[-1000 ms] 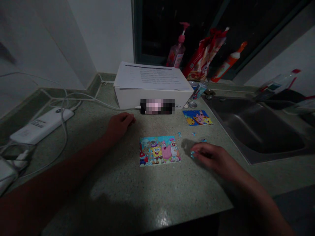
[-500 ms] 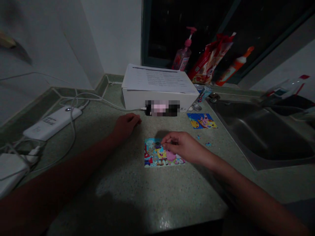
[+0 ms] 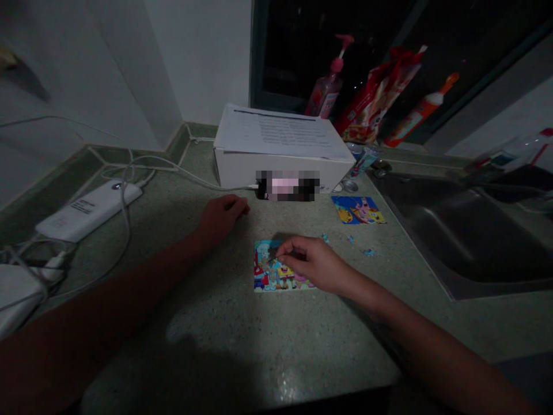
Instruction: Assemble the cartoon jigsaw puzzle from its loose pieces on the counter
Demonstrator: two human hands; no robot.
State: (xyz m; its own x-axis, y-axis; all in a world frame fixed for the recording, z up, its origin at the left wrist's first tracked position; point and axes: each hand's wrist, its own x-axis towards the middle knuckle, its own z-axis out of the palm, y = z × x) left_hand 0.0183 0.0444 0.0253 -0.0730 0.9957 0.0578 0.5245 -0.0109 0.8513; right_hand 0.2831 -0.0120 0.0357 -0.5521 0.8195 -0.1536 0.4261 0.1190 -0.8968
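Note:
A small, mostly assembled cartoon jigsaw puzzle lies on the speckled green countertop, its middle covered by my right hand. The thumb and fingertips of that hand are pinched together at the puzzle's upper part, apparently on a small piece that is mostly hidden. My left hand rests loosely curled on the counter, holding nothing, just in front of a white box. Several loose blue pieces are scattered right of the puzzle, near a small cartoon picture card.
Papers lie on the box. A steel sink is set into the counter at right. A white power strip and tangled cables sit at left. A pink pump bottle and a red packet stand behind.
My right hand has moved left from beside the puzzle to above it, carrying a small blue piece. My left hand has stayed in place. The view has shifted slightly.

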